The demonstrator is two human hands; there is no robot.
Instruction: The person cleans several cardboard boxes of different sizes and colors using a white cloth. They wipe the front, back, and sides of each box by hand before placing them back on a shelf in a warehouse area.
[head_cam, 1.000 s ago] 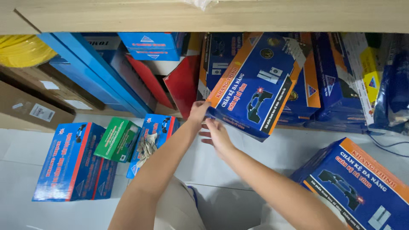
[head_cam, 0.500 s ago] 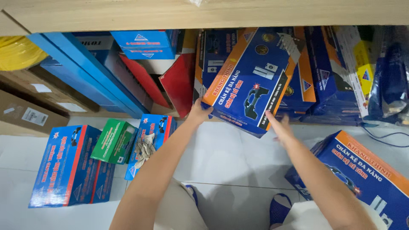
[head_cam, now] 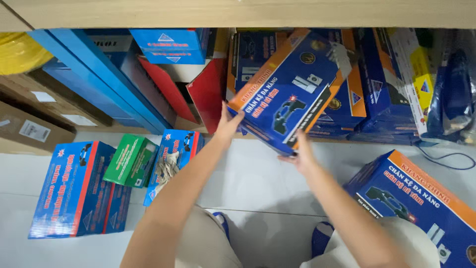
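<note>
Both hands grip one tilted blue and orange cardboard box with a tool pictured on its face (head_cam: 292, 92), held up off the white tiled floor (head_cam: 258, 173) in front of the low shelf opening. Her left hand (head_cam: 229, 125) clasps the box's lower left corner with fingers spread upward along the edge, while the right hand (head_cam: 300, 155) pinches its near bottom edge from below. Behind the box, further blue and orange boxes (head_cam: 357, 99) stand packed in the shelf, with a red open carton (head_cam: 198, 94) and leaning long blue boxes (head_cam: 94, 74) to the left. On the floor at left sit a large blue and red box (head_cam: 69, 188), a small green box (head_cam: 131, 161) and a small blue box with work gloves on it (head_cam: 173, 159). At near right lies another blue and orange tool box (head_cam: 421, 203).
</note>
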